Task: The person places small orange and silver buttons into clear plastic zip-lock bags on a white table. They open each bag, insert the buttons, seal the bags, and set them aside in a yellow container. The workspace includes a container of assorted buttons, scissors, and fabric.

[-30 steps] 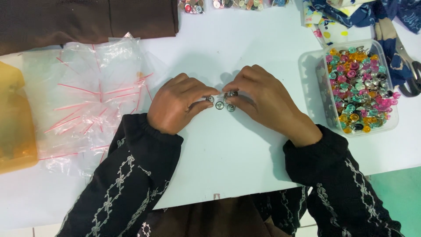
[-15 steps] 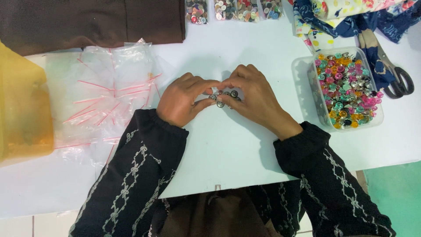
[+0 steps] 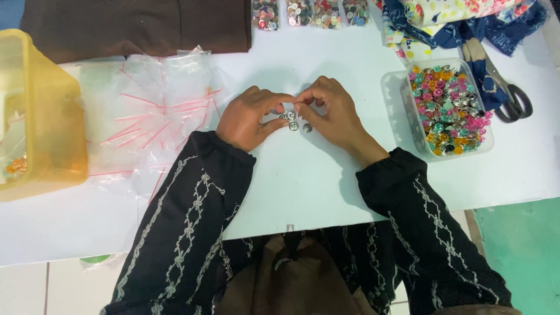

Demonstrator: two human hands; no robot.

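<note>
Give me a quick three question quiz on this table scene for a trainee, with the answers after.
1. True or false: the scissors lie left of the hands.
2. What do both hands' fingers touch?
A. silver buttons
B. brown cloth
C. yellow box
3. Fill in: the clear tub of coloured buttons sits beside the ____ hand.

Key: 1 false; 2 A; 3 right.

Both hands (image 3: 294,116) pinch small silver buttons (image 3: 294,123) on the white table (image 3: 326,181).
</note>
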